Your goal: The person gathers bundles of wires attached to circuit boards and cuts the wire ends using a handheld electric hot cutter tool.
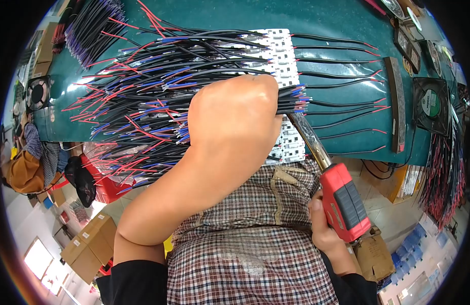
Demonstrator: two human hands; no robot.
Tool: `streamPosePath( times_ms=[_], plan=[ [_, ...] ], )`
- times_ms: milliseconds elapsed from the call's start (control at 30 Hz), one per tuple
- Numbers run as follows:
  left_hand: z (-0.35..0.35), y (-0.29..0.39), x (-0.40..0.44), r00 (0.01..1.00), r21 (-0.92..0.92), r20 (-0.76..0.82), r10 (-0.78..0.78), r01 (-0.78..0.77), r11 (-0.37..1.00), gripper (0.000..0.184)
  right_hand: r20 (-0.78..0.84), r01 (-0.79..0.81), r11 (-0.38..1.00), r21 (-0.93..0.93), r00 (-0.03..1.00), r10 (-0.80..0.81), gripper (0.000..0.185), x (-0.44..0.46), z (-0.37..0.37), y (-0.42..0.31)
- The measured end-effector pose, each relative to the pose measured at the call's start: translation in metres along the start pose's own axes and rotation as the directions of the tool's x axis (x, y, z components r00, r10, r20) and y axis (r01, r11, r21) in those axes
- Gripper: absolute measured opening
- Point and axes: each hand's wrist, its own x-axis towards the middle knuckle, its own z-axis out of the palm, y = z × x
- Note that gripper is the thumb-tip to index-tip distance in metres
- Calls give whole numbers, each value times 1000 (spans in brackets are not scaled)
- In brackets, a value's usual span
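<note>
My left hand (235, 112) is closed in a fist around a bundle of short black cables (292, 100). Their stripped blue and red ends stick out to the right of the fist. Low on the right, my right hand (327, 231) is wrapped around the handle of a red and black soldering gun (345, 202). Its metal barrel points up and left, with the tip close beneath the cable bundle. A panel of white circuit boards (286, 56) lies under the left hand, partly covered by it. Black cables (341, 102) with red ends run out from the panel's right side.
Many loose black cables (138, 112) with red and blue ends spread over the left of the green table (220, 15). A dark bar (395, 104) and a fan (431, 104) sit at the right. Another fan (38, 94) stands at the left edge. Cable bunches (445, 173) hang off the right side.
</note>
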Motion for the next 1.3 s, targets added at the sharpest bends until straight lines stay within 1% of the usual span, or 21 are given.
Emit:
streamPosePath(
  times_ms=[67, 133, 167, 233, 267, 367, 433, 667, 767, 833, 867, 967, 1033, 1067, 1133, 1167, 1233, 1300],
  plan=[
    [1, 0, 0, 1000, 9, 7, -2, 2, 1000, 27, -31, -5, 1000, 18, 1000, 5, 15, 1, 1, -1],
    [1, 0, 1, 1000, 20, 14, -5, 4, 1000, 27, 0, 74, 996, -40, 997, -74, 17, 1, 0, 2],
    [0, 1, 1, 1000, 22, 16, -4, 3, 1000, 28, 0, 73, 996, -40, 997, -73, 17, 1, 0, 3],
    [0, 1, 1, 1000, 25, 18, -3, 2, 1000, 28, 17, 116, 986, -121, 993, -115, 17, 1, 0, 4],
    [0, 1, 1, 1000, 24, 19, -5, 4, 1000, 28, 17, 116, 986, -121, 993, -115, 17, 1, 1, 4],
    [0, 1, 1, 1000, 23, 18, -5, 5, 1000, 27, -19, 96, 993, -70, 995, -98, 17, 1, 1, 1],
    [1, 0, 1, 1000, 24, 16, -3, 3, 1000, 27, 34, 7, 1000, -25, 999, -6, 17, -2, -3, 3],
    [1, 1, 1, 999, 39, 30, -19, 18, 999, 26, -35, 4, 1000, 3, 999, -4, 16, -9, -5, 3],
    [1, 1, 1, 1000, 39, 27, -10, 9, 999, 26, 9, -10, 1000, -23, 1000, 10, 16, -11, -8, 6],
    [2, 0, 2, 1000, 35, 24, -5, 5, 999, 26, 52, 34, 995, -89, 998, -29, 16, -10, -10, 8],
    [2, -1, 2, 1000, 25, 25, -2, 1, 1000, 25, 52, 34, 995, -89, 998, -30, 16, -10, -9, 8],
    [-1, -3, 3, 999, 6, 37, -3, 3, 1000, 25, 58, 10, 998, -61, 998, -6, 15, -8, -8, 5],
    [-1, -3, 3, 999, -1, 49, -8, 8, 1000, 24, 9, -20, 1000, -4, 1000, 20, 13, -6, -5, 2],
    [-1, -3, 3, 999, 0, 54, -7, 7, 1000, 24, 10, -20, 1000, -4, 1000, 20, 13, -5, -3, 0],
    [-1, -2, 2, 998, 2, 58, -7, 7, 1000, 24, -23, 3, 999, 52, 1000, -2, 12, -3, -1, -1],
    [0, -2, 2, 998, 5, 59, -12, 11, 1000, 25, -23, 3, 999, 52, 1000, -2, 12, -2, -2, 0],
    [0, -1, 1, 998, 8, 60, -16, 16, 1000, 25, 34, 93, 995, -36, 995, -92, 13, -2, -3, 2],
    [0, -1, 1, 999, -2, 42, -5, 5, 1000, 25, 37, 107, 993, -47, 994, -106, 13, -2, -3, 4]
  ],
)
